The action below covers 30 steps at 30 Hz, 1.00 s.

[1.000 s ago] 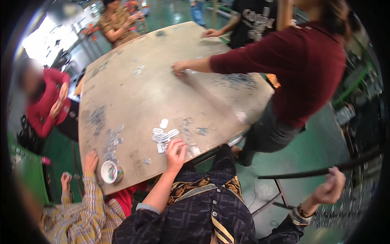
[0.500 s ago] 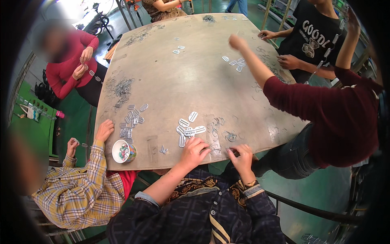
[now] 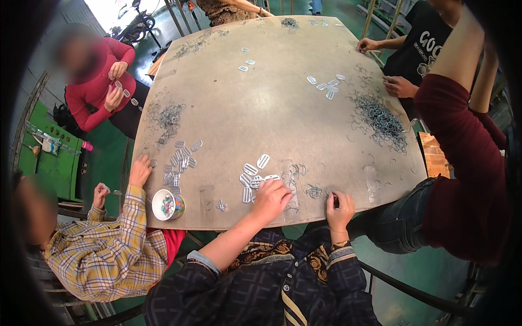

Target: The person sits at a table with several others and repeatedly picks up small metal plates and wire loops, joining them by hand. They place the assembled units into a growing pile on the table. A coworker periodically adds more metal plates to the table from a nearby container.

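My left hand reaches over the near edge of the table, its fingers apart and bent down beside a cluster of silver slotted oval plates. One plate lies right against its knuckles; the fingertips are partly hidden. Just right of it lie thin bent wire rings and a small tangled heap of wire rings. My right hand is at the table edge right of that heap, thumb and fingers closed in a pinch. Whatever is between them is too small to make out.
Around the table, other people work, one in a plaid shirt close on my left and one in a maroon sleeve on my right. A paper cup holds small coloured pieces. A large wire-ring pile lies far right.
My left hand has shifted slightly right, against the plates. My right hand has moved right and its fingers have drawn together. The maroon-sleeved arm has swung back, uncovering the large ring pile.
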Tool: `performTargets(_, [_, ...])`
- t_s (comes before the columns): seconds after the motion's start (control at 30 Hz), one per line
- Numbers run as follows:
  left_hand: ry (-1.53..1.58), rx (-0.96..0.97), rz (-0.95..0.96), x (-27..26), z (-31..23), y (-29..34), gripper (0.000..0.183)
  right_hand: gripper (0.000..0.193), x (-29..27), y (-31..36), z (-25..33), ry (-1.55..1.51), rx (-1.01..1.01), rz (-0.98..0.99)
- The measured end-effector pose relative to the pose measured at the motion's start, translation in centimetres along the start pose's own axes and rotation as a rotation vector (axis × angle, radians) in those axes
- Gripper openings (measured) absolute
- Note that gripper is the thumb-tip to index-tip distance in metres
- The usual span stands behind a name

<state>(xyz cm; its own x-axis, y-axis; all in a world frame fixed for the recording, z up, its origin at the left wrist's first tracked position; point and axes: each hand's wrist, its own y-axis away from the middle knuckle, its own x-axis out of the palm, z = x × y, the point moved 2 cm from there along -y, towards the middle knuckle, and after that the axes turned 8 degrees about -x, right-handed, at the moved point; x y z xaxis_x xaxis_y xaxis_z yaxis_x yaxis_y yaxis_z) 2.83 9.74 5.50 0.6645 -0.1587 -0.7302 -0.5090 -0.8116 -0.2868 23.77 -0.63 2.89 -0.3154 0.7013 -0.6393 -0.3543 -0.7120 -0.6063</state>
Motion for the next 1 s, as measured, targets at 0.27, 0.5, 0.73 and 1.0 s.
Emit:
performTargets(0.27, [-0.252,0.144,0.053,2.1,-1.8,-0.7,0.007,0.012,0.0,0.3,-0.2,0.034,-0.036,0.031])
performTargets(0.5, [-0.416,0.23,0.095,2.8,-2.0,-0.9,0.011,0.014,0.3,0.0,-0.1,-0.066,0.141,0.061])
performTargets(0.73, [-0.328,0.137,0.186,1.9,-0.6,-0.7,0.012,0.011,0.9,-1.3,2.6,-0.093,0.061,0.114])
performTargets(1.0, [-0.214,-0.015,0.255,-4.7,2.8,4.8,0.01,0.022,4.2,-2.9,8.1,-0.189,-0.177,0.326])
